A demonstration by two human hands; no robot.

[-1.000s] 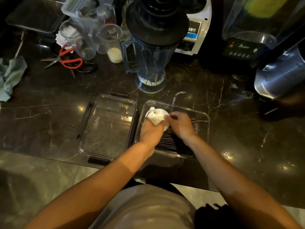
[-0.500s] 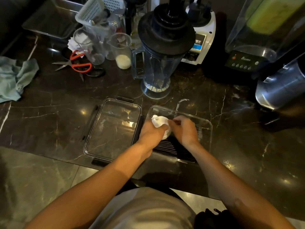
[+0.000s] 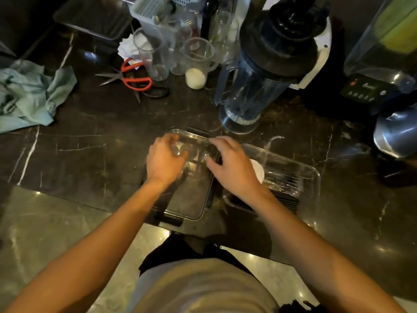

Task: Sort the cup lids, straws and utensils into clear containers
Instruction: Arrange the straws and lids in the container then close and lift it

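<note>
My left hand (image 3: 163,160) and my right hand (image 3: 232,164) hover over the far end of the flat clear container with black clasps (image 3: 191,211). Their fingers curl around blurred clear plastic cup lids (image 3: 194,153) between them. A stack of white cup lids (image 3: 258,171) lies in the deeper clear container (image 3: 316,177) to the right, partly hidden by my right wrist. Black straws (image 3: 286,198) lie along that container's near side.
A blender jug (image 3: 243,96) stands just behind the containers. Further left are measuring cups (image 3: 196,62), red-handled scissors (image 3: 133,79) and a green cloth (image 3: 27,96). A steel jug (image 3: 397,132) sits at the right. The counter edge runs below the containers.
Both hands let go of the white lids in the right container and shifted left over the flat container, where they now grip clear lids. The camera tilted up and right.
</note>
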